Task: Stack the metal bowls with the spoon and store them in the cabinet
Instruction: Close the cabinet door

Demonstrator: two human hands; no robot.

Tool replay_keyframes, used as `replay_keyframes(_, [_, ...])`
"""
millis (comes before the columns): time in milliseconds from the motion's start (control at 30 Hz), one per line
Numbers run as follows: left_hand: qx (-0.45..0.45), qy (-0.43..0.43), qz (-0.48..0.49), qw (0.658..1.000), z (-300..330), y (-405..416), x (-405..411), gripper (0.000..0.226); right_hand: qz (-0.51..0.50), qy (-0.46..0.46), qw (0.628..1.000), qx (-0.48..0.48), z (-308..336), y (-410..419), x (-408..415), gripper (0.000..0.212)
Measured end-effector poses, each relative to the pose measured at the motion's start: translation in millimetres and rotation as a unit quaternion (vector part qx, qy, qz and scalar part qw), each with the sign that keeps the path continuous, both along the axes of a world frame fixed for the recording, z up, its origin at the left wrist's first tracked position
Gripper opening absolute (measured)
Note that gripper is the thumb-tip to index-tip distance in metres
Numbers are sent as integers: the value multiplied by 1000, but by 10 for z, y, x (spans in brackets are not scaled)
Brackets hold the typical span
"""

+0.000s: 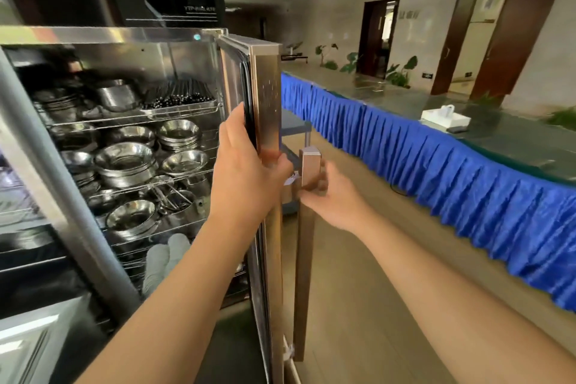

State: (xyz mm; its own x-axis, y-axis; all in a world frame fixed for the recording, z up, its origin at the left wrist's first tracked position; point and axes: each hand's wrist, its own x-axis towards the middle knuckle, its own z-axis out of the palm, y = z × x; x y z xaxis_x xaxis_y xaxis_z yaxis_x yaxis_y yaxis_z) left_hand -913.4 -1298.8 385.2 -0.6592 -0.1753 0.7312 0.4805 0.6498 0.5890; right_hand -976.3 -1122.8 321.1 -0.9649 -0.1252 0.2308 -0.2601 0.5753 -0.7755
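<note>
Several stacks of metal bowls (126, 162) sit on the wire shelves (174, 176) inside the open cabinet (118, 37), their polished steel round and shallow, rims nested one inside another and catching bright reflections. A lower shelf holds another bowl stack (132, 218) with thin utensils lying just behind it; whether one of them is the spoon cannot be told. On the top shelf a wire tray of dark-tipped chopsticks (180, 97) lies beside a straight-sided steel pot (117, 97). The cabinet walls are smooth, mirror-like sheet metal.

The left hand (246, 178) is clasped around the edge of the cabinet door (268, 103), fingers wrapped over its brushed bronze-toned face, thumb along the dark rubber seal. The right hand (330, 196) is curled around the squared bar handle (307, 227), just beside the left. To the right runs a long counter skirted in pleated, glossy blue cloth (436, 178).
</note>
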Motion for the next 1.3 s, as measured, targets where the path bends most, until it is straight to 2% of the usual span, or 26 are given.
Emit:
replay_keyframes(33, [1,-3,3,1000,2,-79,22,82,26,-6,1000,2,-45,-68,-17,58])
replay_keyframes(100, [3,-6,14,1000,8,-255,74,83,65,-17,998,-11,-138,-217,-35,50])
replay_keyframes(300, [16,-23,62,998,36,-899,255,71,161,-43,986,-4,-280,-824,6,62])
replay_keyframes(467, [12,-48,97,994,18,-1555,334,72,219,-78,972,-38,-279,-1461,43,58])
replay_keyframes(567, [32,-43,112,992,23,-1937,347,52,245,-109,962,-46,-272,-1906,25,44])
replay_keyframes(633, [31,-39,113,992,26,-2223,323,37,257,-115,958,-51,-264,-2228,26,18])
replay_keyframes(667, [29,-39,112,993,25,-2350,300,33,263,-114,957,-54,-254,-2367,26,12])
replay_keyframes(833, [31,-48,98,994,-12,-3081,109,25,287,-130,947,-57,-283,-3132,-61,15])
replay_keyframes(967, [9,-22,93,995,-42,-3632,-33,20,298,-138,942,-73,-350,-3728,-218,15])
replay_keyframes(1133, [-43,-53,126,990,-227,-4312,-314,24,286,-146,941,-103,-413,-4386,-424,14])
replay_keyframes(1300, [-37,-77,142,986,-322,-4748,-657,38,267,-175,939,-129,-481,-4918,-646,19])
